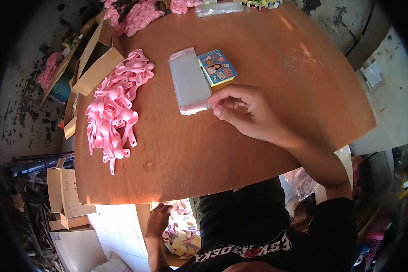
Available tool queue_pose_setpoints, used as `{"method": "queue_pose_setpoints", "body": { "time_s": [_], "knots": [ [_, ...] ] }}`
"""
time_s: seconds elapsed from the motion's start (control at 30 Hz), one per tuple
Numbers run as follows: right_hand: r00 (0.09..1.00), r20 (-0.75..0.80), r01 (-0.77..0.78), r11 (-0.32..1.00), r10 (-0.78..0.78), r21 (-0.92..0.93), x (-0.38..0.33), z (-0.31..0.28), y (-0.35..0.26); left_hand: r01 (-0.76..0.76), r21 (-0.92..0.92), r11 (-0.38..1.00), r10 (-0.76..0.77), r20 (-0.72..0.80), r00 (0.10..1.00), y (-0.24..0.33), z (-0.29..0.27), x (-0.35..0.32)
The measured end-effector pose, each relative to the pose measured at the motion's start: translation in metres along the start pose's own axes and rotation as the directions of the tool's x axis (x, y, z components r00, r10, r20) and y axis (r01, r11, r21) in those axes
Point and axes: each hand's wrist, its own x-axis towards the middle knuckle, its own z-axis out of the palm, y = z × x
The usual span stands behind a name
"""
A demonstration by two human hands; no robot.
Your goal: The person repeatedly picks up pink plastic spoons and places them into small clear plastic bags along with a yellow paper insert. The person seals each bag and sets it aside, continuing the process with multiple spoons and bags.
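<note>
On the brown table, a stack of clear plastic bags (185, 81) lies beside a small stack of blue-topped printed cards (217, 67) with yellow edges. My right hand (247, 111) reaches over the table from the right. Its thumb and index finger pinch the near right corner of the bags. Below the table's near edge, my left hand (157, 221) hangs over a cardboard box holding many small packets (183, 240). Its fingers look loosely apart, with nothing visible in them. A long heap of pink plastic spoons (115, 106) spreads along the table's left side.
An open cardboard box (97, 68) stands at the table's left edge. Pink items (140, 18) and more clear bags (219, 9) lie along the far edge. Another carton (72, 192) sits low at the left. The table's near edge (167, 199) runs just before my body.
</note>
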Motion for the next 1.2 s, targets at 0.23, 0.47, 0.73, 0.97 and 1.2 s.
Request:
{"method": "queue_pose_setpoints", "body": {
  "time_s": [0.23, 0.47, 0.73, 0.97, 1.2],
  "knots": [
    [0.963, 0.183, 0.268, 0.78, -0.199, -0.565, -0.002, 0.011, 0.01, 0.177, -0.204, 0.963, -0.104, 0.322, 0.941, -0.016, 0.042, -0.023],
    [0.894, 0.418, 0.447, 0.292, -0.159, -0.845, 0.005, 0.04, 0.034, -0.848, -0.401, 0.346, 0.836, -0.279, 0.473, 0.15, -0.104, 0.037],
    [0.924, 0.348, 0.383, 0.363, -0.16, -0.849, 0.006, 0.037, 0.038, -0.763, -0.192, 0.617, 0.573, -0.555, 0.603, 0.178, -0.159, 0.178],
    [0.903, 0.398, 0.427, 0.439, -0.162, -0.791, 0.006, 0.036, 0.032, -0.729, -0.006, 0.685, 0.501, -0.723, 0.476, 0.162, -0.14, 0.222],
    [0.905, 0.298, 0.425, 0.656, -0.303, -0.624, 0.02, 0.019, 0.02, -0.743, 0.187, 0.642, 0.663, -0.622, 0.416, 0.149, -0.142, 0.223]
  ]
}}
